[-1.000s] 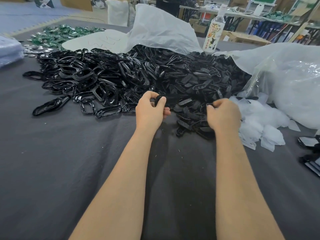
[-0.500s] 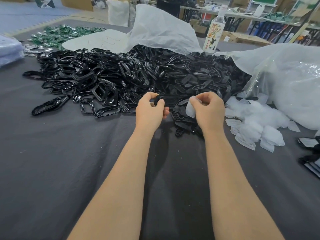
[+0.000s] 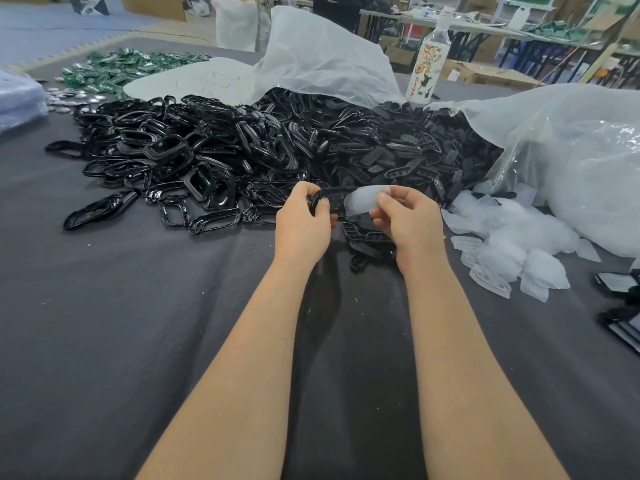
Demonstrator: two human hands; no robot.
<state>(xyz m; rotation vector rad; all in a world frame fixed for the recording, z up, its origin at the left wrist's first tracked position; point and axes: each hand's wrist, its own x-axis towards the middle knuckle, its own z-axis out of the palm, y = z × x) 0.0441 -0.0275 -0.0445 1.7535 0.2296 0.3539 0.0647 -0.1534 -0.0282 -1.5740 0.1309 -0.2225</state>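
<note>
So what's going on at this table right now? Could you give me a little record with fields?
Left hand: grips a black part
Right hand: pinches a translucent piece at the black part's right end
Behind the hands: black pile of similar parts on the grey cloth
To the right: white heap of translucent pieces, beside a clear bag
Far side: bottle, upright; green pieces at the far left

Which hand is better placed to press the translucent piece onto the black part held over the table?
The right hand. It pinches the translucent piece, whose free end lies against the black part. The left hand grips that part, so it is busy steadying it.
</note>
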